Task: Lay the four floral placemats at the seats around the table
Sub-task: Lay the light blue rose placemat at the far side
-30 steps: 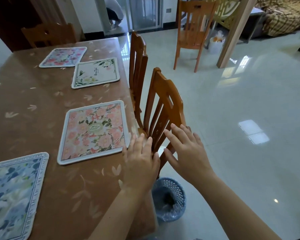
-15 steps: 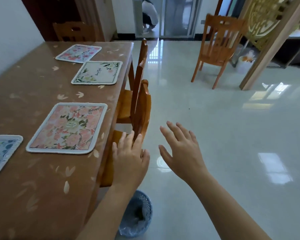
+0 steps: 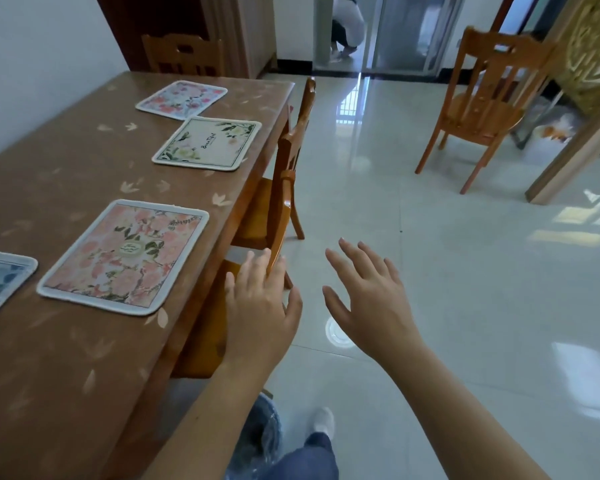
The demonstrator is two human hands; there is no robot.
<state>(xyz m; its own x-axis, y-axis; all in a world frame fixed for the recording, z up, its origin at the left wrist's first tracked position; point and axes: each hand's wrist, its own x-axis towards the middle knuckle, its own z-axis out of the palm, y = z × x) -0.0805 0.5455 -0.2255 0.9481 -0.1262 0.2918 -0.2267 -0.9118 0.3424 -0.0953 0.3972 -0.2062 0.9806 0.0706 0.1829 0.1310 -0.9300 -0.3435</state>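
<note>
Several floral placemats lie flat on the brown table (image 3: 66,358). A pink one (image 3: 123,256) sits near the right edge, a white one with green leaves (image 3: 207,143) lies farther along, a pink-and-blue one (image 3: 182,99) is near the far end, and a blue one (image 3: 0,282) is cut off at the left. My left hand (image 3: 262,306) is open, fingers at the back of the nearest wooden chair (image 3: 278,230) tucked under the table. To its right, my right hand (image 3: 368,299) hovers open over the floor, holding nothing.
A second chair (image 3: 300,133) stands tucked in farther along the table's right side, a third (image 3: 182,55) at the far end, a fourth (image 3: 482,105) free on the tiled floor. A plastic bin (image 3: 264,434) sits below my arms. A person crouches in the far doorway (image 3: 347,26).
The near chair has gone from angled out to tucked under the table. Both hands have come off its backrest and spread open. My view has swung right and up.
</note>
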